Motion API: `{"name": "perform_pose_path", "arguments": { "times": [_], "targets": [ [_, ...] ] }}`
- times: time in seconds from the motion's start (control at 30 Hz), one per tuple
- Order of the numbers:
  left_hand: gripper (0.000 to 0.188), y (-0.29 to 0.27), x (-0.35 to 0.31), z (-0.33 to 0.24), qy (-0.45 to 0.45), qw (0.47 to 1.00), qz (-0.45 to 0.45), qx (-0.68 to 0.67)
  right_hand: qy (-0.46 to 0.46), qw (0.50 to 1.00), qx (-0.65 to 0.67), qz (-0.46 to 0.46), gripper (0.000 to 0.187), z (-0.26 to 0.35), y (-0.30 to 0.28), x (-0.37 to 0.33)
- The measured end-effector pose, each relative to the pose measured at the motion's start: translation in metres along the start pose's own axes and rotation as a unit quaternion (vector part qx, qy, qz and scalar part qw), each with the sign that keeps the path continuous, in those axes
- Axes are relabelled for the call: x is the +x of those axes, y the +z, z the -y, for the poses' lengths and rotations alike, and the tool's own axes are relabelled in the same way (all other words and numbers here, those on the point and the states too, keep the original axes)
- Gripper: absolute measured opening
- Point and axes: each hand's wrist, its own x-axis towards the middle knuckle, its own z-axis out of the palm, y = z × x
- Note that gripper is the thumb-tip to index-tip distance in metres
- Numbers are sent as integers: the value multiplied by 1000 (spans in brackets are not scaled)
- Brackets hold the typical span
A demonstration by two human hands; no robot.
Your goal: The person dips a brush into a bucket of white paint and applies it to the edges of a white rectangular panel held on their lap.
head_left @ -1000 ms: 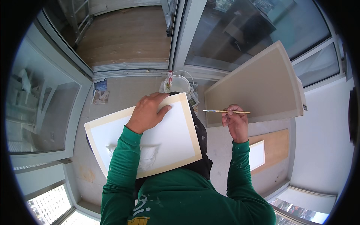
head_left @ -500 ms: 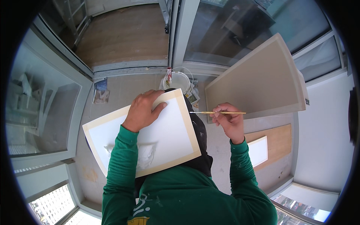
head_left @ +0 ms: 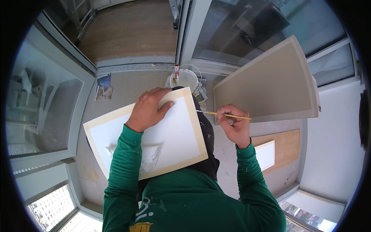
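On my lap lies a white panel (head_left: 181,127) with a cream-coloured border, tilted so its right end points away from me. My left hand (head_left: 148,110) grips its far edge, fingers reaching over the rim and thumb lying on the white face. A crumpled white cloth or plastic piece (head_left: 150,157) rests on the panel beside my left forearm. In my right hand (head_left: 236,129), a slim paintbrush (head_left: 211,113) with a yellowish wooden handle is pinched between thumb and fingers. Its pale tip points left, at or just off the panel's right edge; contact cannot be made out.
Beyond my knees stands a white bucket (head_left: 186,78) with a red-and-white stick-like item (head_left: 176,71) in it. A large beige panel (head_left: 266,85) leans at the right. Near my right elbow, a small white panel (head_left: 265,155) lies on a brown board (head_left: 291,149). Glass doors (head_left: 42,104) flank the floor.
The brush has tilted, its handle end now lower than its tip. My right hand has turned slightly with it. The panel has shifted a little away from me.
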Motion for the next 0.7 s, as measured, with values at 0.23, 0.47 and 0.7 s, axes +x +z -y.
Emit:
{"name": "perform_pose_path", "arguments": {
  "times": [0.23,0.47,0.7],
  "targets": [
    [37,0,0,-1,-8,1000,5,-8,-8,1000,2,-10,14,2,4,3],
    [37,-1,0,-1,-4,1000,4,-4,-10,1000,-13,-10,14,-1,5,6],
    [37,0,-1,0,-7,1000,4,-2,-17,999,-23,-17,15,-4,8,6]
  ]
}}
